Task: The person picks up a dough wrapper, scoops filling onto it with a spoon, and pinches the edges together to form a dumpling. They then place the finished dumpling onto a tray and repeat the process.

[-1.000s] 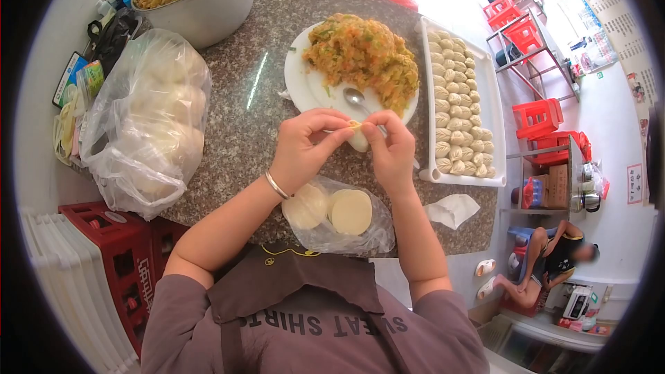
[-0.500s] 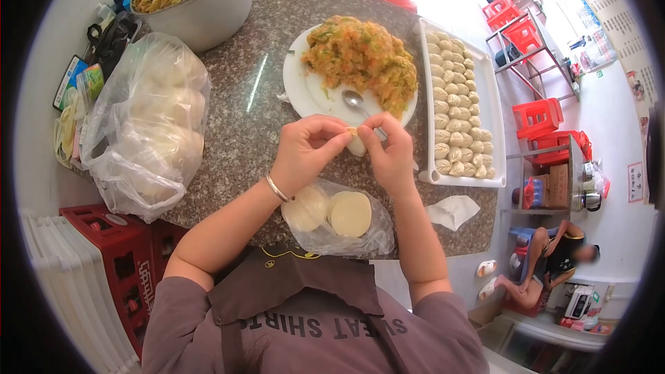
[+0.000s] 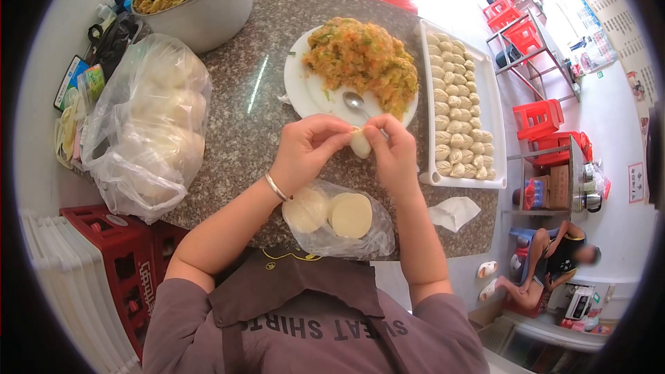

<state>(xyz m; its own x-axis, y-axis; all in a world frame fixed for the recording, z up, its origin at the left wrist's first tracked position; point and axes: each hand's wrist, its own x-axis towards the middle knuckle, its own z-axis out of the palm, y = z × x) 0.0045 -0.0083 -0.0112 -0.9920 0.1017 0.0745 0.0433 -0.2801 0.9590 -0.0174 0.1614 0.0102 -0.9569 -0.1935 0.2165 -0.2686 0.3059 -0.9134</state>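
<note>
A pale dumpling [image 3: 359,145] hangs between my two hands, just in front of the white plate [image 3: 299,90]. My left hand [image 3: 312,149] pinches its upper left edge with thumb and fingers. The other edge is pinched by my right hand [image 3: 390,149]. On the plate lie a heap of orange and green filling [image 3: 360,59] and a metal spoon [image 3: 355,102]. Round dough wrappers [image 3: 350,215] sit in an open plastic bag below my hands. To the right, a white tray [image 3: 494,125] holds rows of pleated dumplings [image 3: 455,107].
At the left lies a plastic bag of wrappers [image 3: 163,121], with a metal bowl of filling [image 3: 215,19] behind it. A crumpled white paper [image 3: 455,213] is near the table's right corner. A person [image 3: 554,260] sits at the far right, beyond the table.
My fingertips have shifted slightly along the dumpling's top edge, and more of its pale body shows between my hands. Both hands still pinch it.
</note>
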